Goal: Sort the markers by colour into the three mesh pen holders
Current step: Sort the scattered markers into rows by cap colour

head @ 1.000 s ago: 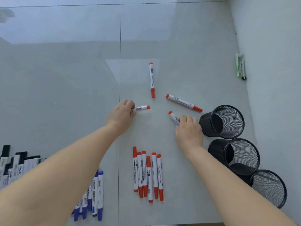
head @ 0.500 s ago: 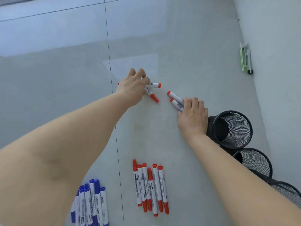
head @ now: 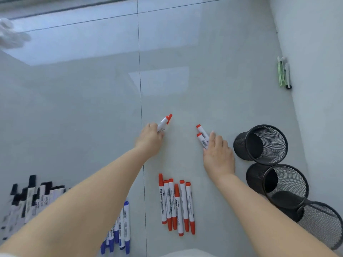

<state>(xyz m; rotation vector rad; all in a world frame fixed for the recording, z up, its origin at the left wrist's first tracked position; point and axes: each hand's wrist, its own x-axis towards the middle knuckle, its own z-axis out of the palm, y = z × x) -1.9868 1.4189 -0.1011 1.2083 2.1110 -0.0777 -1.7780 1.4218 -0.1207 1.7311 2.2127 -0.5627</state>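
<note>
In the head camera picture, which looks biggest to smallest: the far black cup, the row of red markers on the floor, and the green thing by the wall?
1. Far cup and red row: alike, can't rank them.
2. Green thing: smallest, though it lies farther from the camera.

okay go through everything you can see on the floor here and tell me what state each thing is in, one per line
left hand: closed on red markers, capped ends sticking out
right hand: holding two red markers
row of red markers: lying side by side on the floor, capped
blue markers: lying grouped, partly behind the left arm
black markers: lying grouped, blurred
three mesh pen holders: upright; what shows of their insides is empty
green clip: lying by the wall
</note>
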